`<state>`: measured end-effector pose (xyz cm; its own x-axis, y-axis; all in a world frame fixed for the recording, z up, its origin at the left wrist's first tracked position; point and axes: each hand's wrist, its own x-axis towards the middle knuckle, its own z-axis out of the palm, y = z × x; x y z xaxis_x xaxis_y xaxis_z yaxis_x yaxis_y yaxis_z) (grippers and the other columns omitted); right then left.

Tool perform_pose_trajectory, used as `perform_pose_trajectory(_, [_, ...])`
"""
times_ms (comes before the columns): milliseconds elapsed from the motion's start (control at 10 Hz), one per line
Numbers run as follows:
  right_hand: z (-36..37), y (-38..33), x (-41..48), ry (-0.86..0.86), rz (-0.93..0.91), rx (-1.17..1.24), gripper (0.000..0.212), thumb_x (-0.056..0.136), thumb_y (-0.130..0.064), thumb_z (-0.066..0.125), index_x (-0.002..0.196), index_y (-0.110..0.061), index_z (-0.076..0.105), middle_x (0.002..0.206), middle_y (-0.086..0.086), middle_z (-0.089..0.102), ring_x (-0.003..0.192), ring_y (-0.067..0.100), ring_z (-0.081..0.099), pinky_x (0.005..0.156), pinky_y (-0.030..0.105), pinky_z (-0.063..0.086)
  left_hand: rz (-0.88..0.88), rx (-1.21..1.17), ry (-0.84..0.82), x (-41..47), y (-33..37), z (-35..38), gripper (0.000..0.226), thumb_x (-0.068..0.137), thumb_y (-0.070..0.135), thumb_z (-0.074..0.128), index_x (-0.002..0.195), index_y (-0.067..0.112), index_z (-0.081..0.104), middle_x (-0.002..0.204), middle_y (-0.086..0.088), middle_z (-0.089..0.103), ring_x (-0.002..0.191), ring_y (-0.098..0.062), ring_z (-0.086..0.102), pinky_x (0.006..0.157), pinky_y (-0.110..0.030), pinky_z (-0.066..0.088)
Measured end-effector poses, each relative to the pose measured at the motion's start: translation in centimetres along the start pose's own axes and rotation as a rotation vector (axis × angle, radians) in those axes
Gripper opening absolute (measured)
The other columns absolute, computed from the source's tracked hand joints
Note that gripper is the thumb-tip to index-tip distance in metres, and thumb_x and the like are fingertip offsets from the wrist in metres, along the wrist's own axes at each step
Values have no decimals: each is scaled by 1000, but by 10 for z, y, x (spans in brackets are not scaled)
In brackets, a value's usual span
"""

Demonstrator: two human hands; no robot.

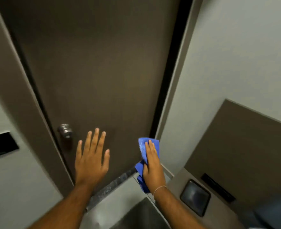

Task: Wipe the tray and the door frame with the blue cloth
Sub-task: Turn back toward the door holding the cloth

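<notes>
The right hand's fingers point(150, 146) lie straight and together, pressing the blue cloth point(143, 147) flat against the lower right edge of the door point(93, 63), beside the door frame point(165, 80). The right hand point(153, 166) covers most of the cloth, whose long axis runs up the door. The left hand point(91, 160) rests on the door, palm flat, fingers spread, holding nothing, below the knob point(65, 130). Both forearms are cut off at the bottom edge.

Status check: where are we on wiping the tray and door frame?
In hand: right hand presses the blue cloth at the door frame, low down. Left hand lies flat on the door. Upper frame likely left. Tray: cannot tell if wiped.
</notes>
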<state>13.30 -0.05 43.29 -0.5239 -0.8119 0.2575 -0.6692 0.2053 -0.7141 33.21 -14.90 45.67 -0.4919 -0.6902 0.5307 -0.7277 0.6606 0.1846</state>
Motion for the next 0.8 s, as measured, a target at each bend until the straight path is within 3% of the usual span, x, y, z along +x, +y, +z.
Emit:
perform_pose_trajectory(100, [-9, 68, -36, -39, 193, 32, 87, 109, 3, 40, 159, -56, 0, 173, -35, -2, 164, -4, 1, 128, 8, -3, 49, 1, -152, -25, 37, 37, 73, 106, 46, 34, 173, 20, 24, 183, -3, 13, 168, -26, 14, 133, -55, 14])
perform_pose_trajectory(200, [-21, 168, -77, -68, 355, -15, 76, 111, -2, 43, 164, -41, 5, 178, -16, 6, 166, 7, 8, 121, -1, -6, 130, -4, -334, -55, 90, 96, 73, 106, 48, 32, 172, 17, 26, 183, -4, 15, 168, -27, 15, 134, -50, 6])
perform_pose_trajectory(300, [-42, 226, -77, -27, 464, -61, 73, 106, 0, 51, 164, -32, 20, 176, -6, 20, 163, 10, 19, 127, 8, 6, 161, -28, -427, -74, 127, 139, 73, 108, 52, 27, 172, 18, 26, 182, -4, 16, 167, -28, 17, 135, -46, -2])
perform_pose_trajectory(400, [-56, 317, -80, -1, 645, -51, 76, 104, 2, 52, 165, -30, 22, 170, -10, 24, 161, 14, 25, 134, 33, 21, 184, -35, -555, -100, 177, 213, 72, 110, 58, 23, 172, 20, 28, 181, -4, 19, 166, -27, 18, 135, -41, -10])
perform_pose_trajectory(500, [-63, 369, -55, 65, 667, -38, 75, 103, 2, 52, 169, -19, 22, 174, -2, 25, 163, 20, 25, 134, 41, 24, 183, -45, -618, -111, 202, 252, 72, 110, 59, 23, 172, 22, 26, 181, -3, 16, 167, -27, 14, 134, -40, -10])
perform_pose_trajectory(600, [-68, 465, -17, 36, 848, -82, 71, 109, -2, 47, 171, -7, 12, 179, 8, 12, 166, 26, 16, 133, 35, 15, 201, -74, -645, -125, 232, 309, 73, 111, 58, 16, 173, 21, 21, 182, -4, 14, 168, -29, 14, 134, -45, -1])
perform_pose_trajectory(700, [-63, 522, 2, -68, 964, -238, 76, 114, -26, 48, 171, -7, 3, 180, 11, -3, 168, 26, 2, 135, 37, 5, 188, -111, -688, -121, 264, 353, 72, 109, 53, 23, 173, 20, 19, 182, -6, 11, 168, -29, 11, 135, -54, 11])
perform_pose_trajectory(800, [-51, 546, 0, -153, 974, -312, 80, 113, -33, 48, 171, -8, -1, 180, 10, -8, 168, 25, -4, 135, 39, 3, 206, -80, -720, -121, 277, 378, 72, 109, 52, 22, 173, 20, 16, 182, -6, 8, 168, -27, 7, 135, -56, 14])
